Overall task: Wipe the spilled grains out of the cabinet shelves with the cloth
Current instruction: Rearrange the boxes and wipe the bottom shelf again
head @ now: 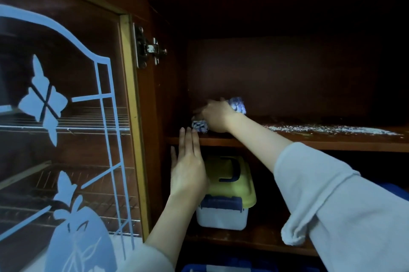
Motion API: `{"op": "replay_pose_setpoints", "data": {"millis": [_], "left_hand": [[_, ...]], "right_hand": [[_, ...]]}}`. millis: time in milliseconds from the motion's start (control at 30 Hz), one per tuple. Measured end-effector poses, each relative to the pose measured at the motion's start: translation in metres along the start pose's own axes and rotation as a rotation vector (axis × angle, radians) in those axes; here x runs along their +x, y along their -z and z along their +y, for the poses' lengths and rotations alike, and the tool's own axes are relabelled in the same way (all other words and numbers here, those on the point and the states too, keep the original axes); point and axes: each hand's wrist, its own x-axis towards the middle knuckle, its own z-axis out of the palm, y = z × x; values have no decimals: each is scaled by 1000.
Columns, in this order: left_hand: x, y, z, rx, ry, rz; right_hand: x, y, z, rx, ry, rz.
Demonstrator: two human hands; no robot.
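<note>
My right hand [215, 116] grips a blue-and-white patterned cloth [238, 104] at the left end of the upper wooden shelf [309, 139]; the cloth sticks out on both sides of the hand. Pale spilled grains [327, 129] lie in a long streak on the shelf to the right of that hand. My left hand [188, 167] is held flat with straight fingers just below the shelf's front edge, fingertips at the edge under the cloth. It holds nothing.
A white plastic box with a yellow lid and dark handle [225, 192] stands on the lower shelf. The open cabinet door [66, 116] with patterned glass hangs at the left on a metal hinge [148, 48]. Blue containers [221, 268] sit at the bottom.
</note>
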Motion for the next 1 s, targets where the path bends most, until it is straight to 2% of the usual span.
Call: {"op": "replay_pose_setpoints", "data": {"millis": [200,367,633,800,1000], "left_hand": [[0,-4,1,51,9,4],[-1,-3,0,56,-2,16],[-1,-2,10,38,41,18],[-1,-4,7,76,46,-9],[1,-4,8,85,61,-14]], "right_hand": [[-7,-2,2,-120,-67,50],[-37,-5,32,22,-133,13],[-59,-14,66,112,-255,-80],[-62,8,57,218,-189,127],[-60,4,26,46,-7,154]]}}
